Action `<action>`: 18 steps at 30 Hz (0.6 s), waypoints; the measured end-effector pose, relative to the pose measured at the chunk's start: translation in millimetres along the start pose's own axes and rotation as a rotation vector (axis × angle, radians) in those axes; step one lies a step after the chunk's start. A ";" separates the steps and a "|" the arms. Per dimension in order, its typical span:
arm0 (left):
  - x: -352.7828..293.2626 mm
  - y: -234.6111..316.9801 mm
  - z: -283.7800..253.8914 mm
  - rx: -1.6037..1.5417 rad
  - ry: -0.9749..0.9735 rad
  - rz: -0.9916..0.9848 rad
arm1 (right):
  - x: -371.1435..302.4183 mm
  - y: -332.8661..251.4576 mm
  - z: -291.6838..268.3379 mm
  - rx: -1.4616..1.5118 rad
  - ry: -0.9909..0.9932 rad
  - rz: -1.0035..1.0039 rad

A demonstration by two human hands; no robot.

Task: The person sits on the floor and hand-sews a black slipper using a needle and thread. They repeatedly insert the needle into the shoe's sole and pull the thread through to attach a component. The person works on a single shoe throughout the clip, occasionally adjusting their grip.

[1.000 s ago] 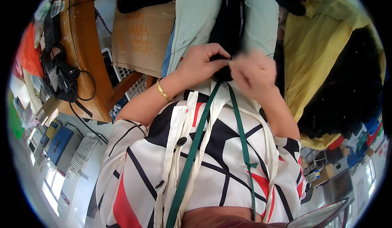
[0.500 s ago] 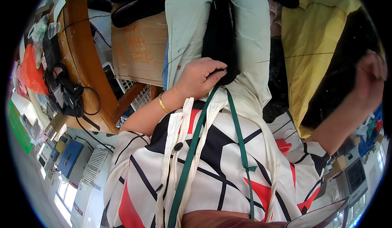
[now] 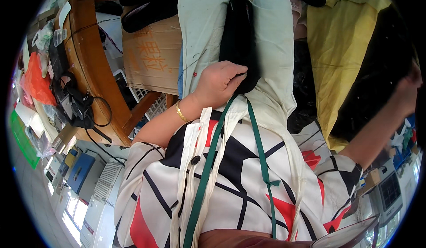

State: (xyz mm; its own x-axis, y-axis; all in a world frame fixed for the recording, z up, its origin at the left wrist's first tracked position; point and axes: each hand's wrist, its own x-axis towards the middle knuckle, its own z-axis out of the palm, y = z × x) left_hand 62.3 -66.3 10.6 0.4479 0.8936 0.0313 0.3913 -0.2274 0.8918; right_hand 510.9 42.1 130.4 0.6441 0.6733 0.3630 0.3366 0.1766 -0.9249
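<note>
A black cloth shoe (image 3: 239, 30) lies lengthwise on my lap, over the pale cloth (image 3: 275, 35) that covers my legs. At its near end my left hand (image 3: 217, 83) is closed, with thumb and forefinger pinching the shoe's edge. My right arm reaches far out to the right. The right hand (image 3: 409, 90) is blurred and partly cut off by the dark rim of the picture, so its fingers and anything in them cannot be made out. A thin dark thread (image 3: 195, 61) with a small red spot near it lies on the cloth left of the shoe.
More black shoes (image 3: 151, 10) rest on a cardboard box (image 3: 151, 57) at the far left, beside a wooden frame (image 3: 84, 66) hung with bags and a cord. Yellow cloth (image 3: 341, 48) and black plastic (image 3: 372, 83) lie to the right. Green straps (image 3: 208, 159) hang down my front.
My right hand has swung farther right, into the picture's rim. The thin dark line stretched between shoe and right arm no longer shows. My left hand keeps its pinch on the shoe.
</note>
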 end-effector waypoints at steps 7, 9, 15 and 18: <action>-4.5 -9.0 0.5 0.080 0.015 0.144 | -200.9 8.3 84.8 -0.129 -1.149 0.572; -5.6 -8.1 -0.5 0.097 0.019 0.154 | -220.3 8.2 94.8 -0.188 -1.356 0.437; -3.8 -4.1 -1.2 0.129 0.029 0.169 | -238.5 19.1 103.1 -0.215 -1.462 0.173; -3.6 -4.8 -1.3 0.126 0.030 0.169 | -237.7 17.6 105.4 -0.241 -1.479 0.134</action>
State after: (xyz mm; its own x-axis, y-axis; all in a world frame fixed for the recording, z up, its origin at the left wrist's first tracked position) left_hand 57.7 -67.9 6.8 0.4924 0.8492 0.1911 0.4103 -0.4200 0.8094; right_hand 291.3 -39.2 16.0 -0.5269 0.7972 -0.2948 0.5293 0.0364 -0.8476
